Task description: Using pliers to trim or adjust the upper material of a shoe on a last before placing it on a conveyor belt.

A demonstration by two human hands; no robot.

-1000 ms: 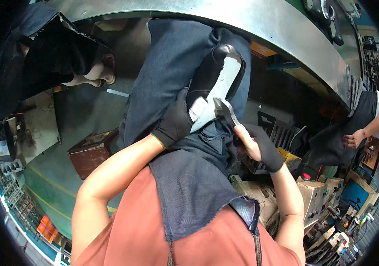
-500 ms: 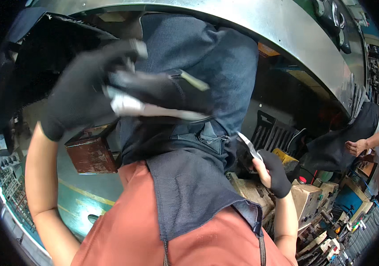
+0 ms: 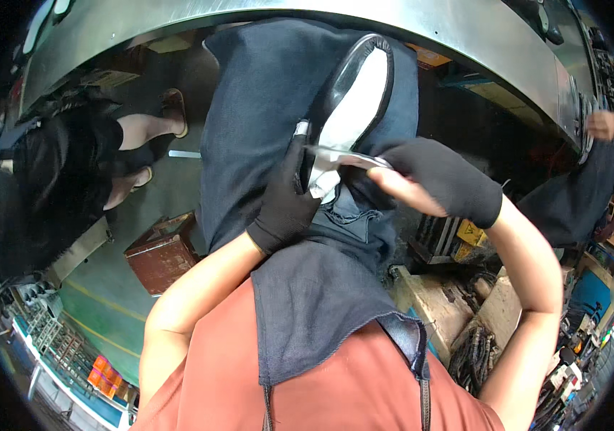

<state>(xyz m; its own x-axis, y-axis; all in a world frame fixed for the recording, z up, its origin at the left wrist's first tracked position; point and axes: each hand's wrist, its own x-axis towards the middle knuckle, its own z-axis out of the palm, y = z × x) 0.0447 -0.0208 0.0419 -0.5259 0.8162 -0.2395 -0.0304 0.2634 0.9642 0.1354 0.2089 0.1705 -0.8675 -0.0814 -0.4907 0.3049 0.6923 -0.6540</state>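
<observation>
A black shoe (image 3: 356, 97) lies across my lap, toe pointing away from me, its white underside turned up. My left hand (image 3: 287, 205), in a black glove with bare or taped fingertips, is closed round the shoe's near left side. In my right hand (image 3: 449, 181), also black-gloved, is a slim, shiny metal knife (image 3: 354, 159). Its blade lies over the white underside near the heel end and points left toward my left fingers. Crumpled white material (image 3: 323, 181) shows at the heel end. The blade's exact shape is blurred.
A dark denim apron (image 3: 249, 129) covers my lap. Beyond my knees curves a metal bench edge (image 3: 436, 25). A brown box (image 3: 163, 251) stands at left on the floor, near another person's legs (image 3: 142, 133). At right are machinery (image 3: 436, 302) and another person's hand (image 3: 603, 126).
The shoe has gone from a blurred swing in my left hand to lying underside up on my lap. My right hand has brought the knife up and left, onto the shoe.
</observation>
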